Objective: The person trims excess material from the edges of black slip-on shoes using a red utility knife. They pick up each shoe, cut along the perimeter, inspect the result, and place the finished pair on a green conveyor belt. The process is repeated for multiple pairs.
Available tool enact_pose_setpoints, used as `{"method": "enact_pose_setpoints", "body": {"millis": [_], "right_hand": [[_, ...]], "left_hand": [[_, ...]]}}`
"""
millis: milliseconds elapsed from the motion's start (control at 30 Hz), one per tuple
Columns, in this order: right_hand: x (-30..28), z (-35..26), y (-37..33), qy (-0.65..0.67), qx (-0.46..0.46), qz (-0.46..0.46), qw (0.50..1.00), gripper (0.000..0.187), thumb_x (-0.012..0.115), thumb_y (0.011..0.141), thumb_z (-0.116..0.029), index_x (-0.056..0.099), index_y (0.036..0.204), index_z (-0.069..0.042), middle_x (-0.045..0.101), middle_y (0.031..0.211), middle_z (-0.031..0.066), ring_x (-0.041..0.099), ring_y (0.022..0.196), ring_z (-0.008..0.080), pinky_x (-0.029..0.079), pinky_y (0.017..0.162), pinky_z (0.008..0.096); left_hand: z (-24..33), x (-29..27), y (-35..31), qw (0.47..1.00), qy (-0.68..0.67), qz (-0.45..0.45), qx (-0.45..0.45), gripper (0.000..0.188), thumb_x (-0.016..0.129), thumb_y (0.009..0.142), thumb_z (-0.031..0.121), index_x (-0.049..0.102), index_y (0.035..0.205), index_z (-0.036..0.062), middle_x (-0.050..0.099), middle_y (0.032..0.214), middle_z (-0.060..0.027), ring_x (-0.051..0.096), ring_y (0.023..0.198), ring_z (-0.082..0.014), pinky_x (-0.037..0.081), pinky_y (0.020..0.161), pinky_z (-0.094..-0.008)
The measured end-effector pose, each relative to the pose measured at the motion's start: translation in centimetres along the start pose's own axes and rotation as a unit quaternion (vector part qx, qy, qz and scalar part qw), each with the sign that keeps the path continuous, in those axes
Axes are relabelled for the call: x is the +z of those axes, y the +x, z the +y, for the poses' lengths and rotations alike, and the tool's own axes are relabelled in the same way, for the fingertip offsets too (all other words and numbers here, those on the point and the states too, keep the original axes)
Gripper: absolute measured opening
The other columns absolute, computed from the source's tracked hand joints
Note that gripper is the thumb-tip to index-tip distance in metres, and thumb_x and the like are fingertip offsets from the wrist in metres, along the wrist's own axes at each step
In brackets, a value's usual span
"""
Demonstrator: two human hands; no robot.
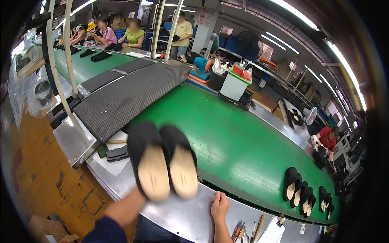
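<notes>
Black slippers (pixel 159 164), toes forward, long axes slanting left; left hand (pixel 136 196) grips both; right hand (pixel 220 205) loosely fisted

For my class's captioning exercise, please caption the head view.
Two black shoes with pale insoles, held up in front of a green conveyor belt.

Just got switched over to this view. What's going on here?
The person's left hand, mostly hidden, holds up two black shoes with pale insoles. The right hand, fingers curled, is at the metal ledge, near some hand tools. More black shoes stand toward the right on the green belt. Co-workers are farther off.
</notes>
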State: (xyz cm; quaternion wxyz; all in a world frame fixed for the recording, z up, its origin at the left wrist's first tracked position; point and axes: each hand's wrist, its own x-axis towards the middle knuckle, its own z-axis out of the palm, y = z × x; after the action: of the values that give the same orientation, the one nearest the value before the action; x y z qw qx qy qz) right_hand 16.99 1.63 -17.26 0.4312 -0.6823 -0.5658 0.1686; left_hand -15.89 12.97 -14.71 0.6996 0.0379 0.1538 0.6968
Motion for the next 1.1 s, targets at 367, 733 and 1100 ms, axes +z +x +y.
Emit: {"method": "enact_pose_setpoints", "body": {"millis": [367, 733, 1100], "right_hand": [[0.9, 0.4, 0.2, -0.011, -0.006, 0.018, 1.0, 0.032, 0.058, 0.098, -0.029, 0.063, 0.079, -0.004, 0.064, 0.062, 0.0119, 0.064, 0.058, 0.03, 0.047, 0.057, 0.042], [1.4, 0.1, 0.4, -0.073, -0.062, 0.019, 0.995, 0.032, 0.057, 0.099, -0.028, 0.067, 0.083, -0.002, 0.065, 0.063, 0.0107, 0.064, 0.056, 0.0234, 0.047, 0.056, 0.036], [2.0, -0.7, 0.5, -0.068, -0.076, 0.052, 0.993, 0.031, 0.059, 0.097, -0.028, 0.056, 0.076, -0.005, 0.061, 0.069, 0.0176, 0.06, 0.064, 0.0402, 0.044, 0.055, 0.0499]], "left_hand": [[6.5, 14.1, 10.6, 0.968, 0.188, -0.068, 0.149, 0.043, 0.047, 0.102, 0.04, 0.053, 0.127, 0.0052, 0.064, 0.121, -0.014, 0.064, 0.105, -0.0266, 0.053, 0.091, -0.0423], [-16.6, 3.9, -1.0, 0.919, 0.376, -0.013, 0.121, 0.023, 0.057, 0.1, 0.02, 0.064, 0.114, 0.0019, 0.07, 0.098, -0.0084, 0.066, 0.088, -0.0133, 0.052, 0.077, -0.0276], [-18.9, 1.6, -0.7, 0.809, 0.567, -0.078, 0.133, 0.02, 0.057, 0.101, 0.014, 0.065, 0.113, 0.0, 0.069, 0.097, -0.0076, 0.064, 0.088, -0.0124, 0.053, 0.08, -0.0269]]}}
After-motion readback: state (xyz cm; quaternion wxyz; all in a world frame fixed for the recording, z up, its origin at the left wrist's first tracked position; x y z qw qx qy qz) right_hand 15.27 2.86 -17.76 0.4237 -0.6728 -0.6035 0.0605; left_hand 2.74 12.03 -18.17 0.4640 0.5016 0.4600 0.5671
